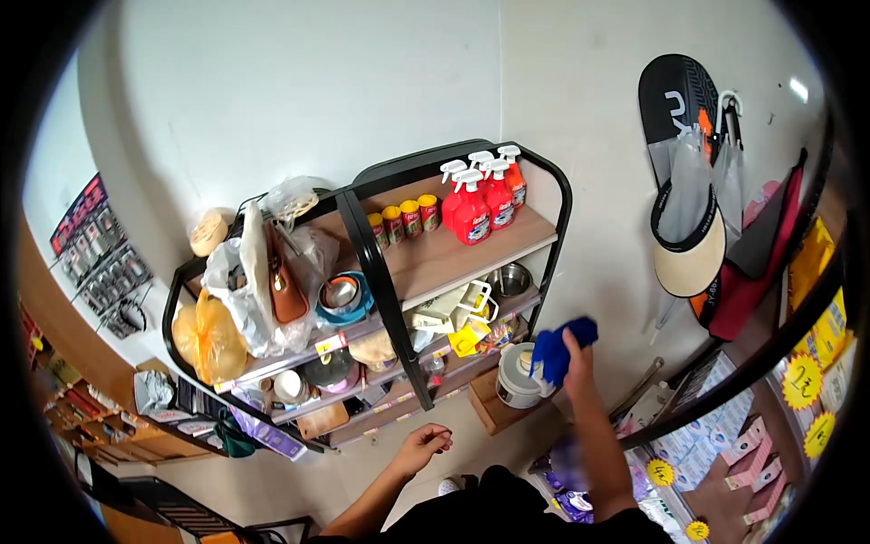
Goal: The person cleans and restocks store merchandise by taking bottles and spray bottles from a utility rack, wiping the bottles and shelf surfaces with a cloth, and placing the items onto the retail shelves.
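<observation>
My right hand (pixel 579 364) is closed around a bunched blue cloth (pixel 555 352), held up in front of the wall. Just below the cloth, a white bucket (pixel 519 388) stands on a wooden board (pixel 489 406) on the floor, its opening partly covered by the cloth. My left hand (pixel 426 450) hovers lower, in front of the shelf unit, with its fingers curled in and nothing visible in them. Red spray bottles (pixel 473 216) with white triggers stand on the upper shelf (pixel 435 263), beside a row of yellow-topped cans (pixel 410 218).
Bags, a brown handbag (pixel 288 290) and a blue basin (pixel 349 304) crowd the left shelves. A metal bowl (pixel 510 280) sits below the bottles. Visors (pixel 689 265) and umbrellas hang on the right wall. Shelves with packaged goods (pixel 702 453) flank my right arm.
</observation>
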`<state>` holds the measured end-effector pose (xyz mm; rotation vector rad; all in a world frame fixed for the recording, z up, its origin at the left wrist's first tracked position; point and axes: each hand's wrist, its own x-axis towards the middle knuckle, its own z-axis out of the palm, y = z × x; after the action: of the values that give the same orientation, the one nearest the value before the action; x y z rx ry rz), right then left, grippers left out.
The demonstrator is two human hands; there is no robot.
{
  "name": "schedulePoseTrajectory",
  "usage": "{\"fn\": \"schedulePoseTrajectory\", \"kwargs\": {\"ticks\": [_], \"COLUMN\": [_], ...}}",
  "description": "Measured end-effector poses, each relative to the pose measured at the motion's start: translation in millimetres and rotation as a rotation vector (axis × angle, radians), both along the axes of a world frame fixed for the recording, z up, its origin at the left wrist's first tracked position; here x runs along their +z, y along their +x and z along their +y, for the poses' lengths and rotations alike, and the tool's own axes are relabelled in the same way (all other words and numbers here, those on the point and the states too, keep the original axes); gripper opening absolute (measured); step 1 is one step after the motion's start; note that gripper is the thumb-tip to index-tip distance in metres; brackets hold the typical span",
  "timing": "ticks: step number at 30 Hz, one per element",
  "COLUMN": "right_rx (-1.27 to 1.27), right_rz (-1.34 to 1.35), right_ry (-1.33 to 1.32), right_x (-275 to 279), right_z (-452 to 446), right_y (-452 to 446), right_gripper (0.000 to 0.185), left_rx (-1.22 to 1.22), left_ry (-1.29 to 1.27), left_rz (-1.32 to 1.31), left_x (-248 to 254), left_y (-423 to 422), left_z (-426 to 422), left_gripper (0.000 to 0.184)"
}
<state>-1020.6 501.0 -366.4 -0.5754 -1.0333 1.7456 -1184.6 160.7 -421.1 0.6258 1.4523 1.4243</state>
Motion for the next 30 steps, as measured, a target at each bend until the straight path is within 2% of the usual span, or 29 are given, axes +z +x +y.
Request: {"fn": "schedulePoseTrajectory", "kwargs": {"ticks": [2, 4, 6, 10, 13, 14, 16, 17, 22, 25, 30], "right_rx": [-0.083, -0.113, -0.127, -0.199, -0.288, -0.281, -0.329, -0.306, -0.35, -0.37, -0.421], "right_rz": [-0.048, -0.092, -0.075, -0.136, -0.361, -0.358, -0.554, -0.438, -0.453, -0.579, -0.78], "right_ry": [-0.01, 0.157, 0.108, 0.299, 0.417, 0.41, 0.576, 0.575, 0.678, 0.74, 0.699], "right_x": [32, 32, 54, 55, 57, 52, 49, 45, 24, 26, 20], "right_z": [41, 102, 145, 255, 331, 356, 397, 413, 485, 495, 504], "right_y": [-40, -79, -116, -190, -245, -264, -298, -317, -381, -406, -437], "right_gripper": [0.035, 0.033, 0.034, 0.046, 0.055, 0.055, 0.047, 0.052, 0.058, 0.072, 0.075], "left_rx": [0.009, 0.033, 0.127, 0.223, 0.31, 0.315, 0.305, 0.3, 0.265, 0.26, 0.21], "left_ry": [0.003, 0.01, 0.048, 0.09, 0.074, 0.066, 0.02, 0.008, 0.014, -0.009, 0.008], "left_rz": [-0.014, -0.027, -0.039, -0.036, -0.012, -0.008, -0.008, -0.025, 0.013, 0.003, 0.021], "left_x": [2, 1, -7, -4, -6, -6, 1, 5, 18, 32, 36], "left_y": [-21, -41, -59, -95, -127, -136, -153, -160, -185, -195, -209], "left_z": [11, 21, 33, 63, 98, 113, 145, 160, 225, 251, 281], "left_gripper": [0.018, 0.018, 0.017, 0.017, 0.014, 0.014, 0.013, 0.014, 0.014, 0.015, 0.017]}}
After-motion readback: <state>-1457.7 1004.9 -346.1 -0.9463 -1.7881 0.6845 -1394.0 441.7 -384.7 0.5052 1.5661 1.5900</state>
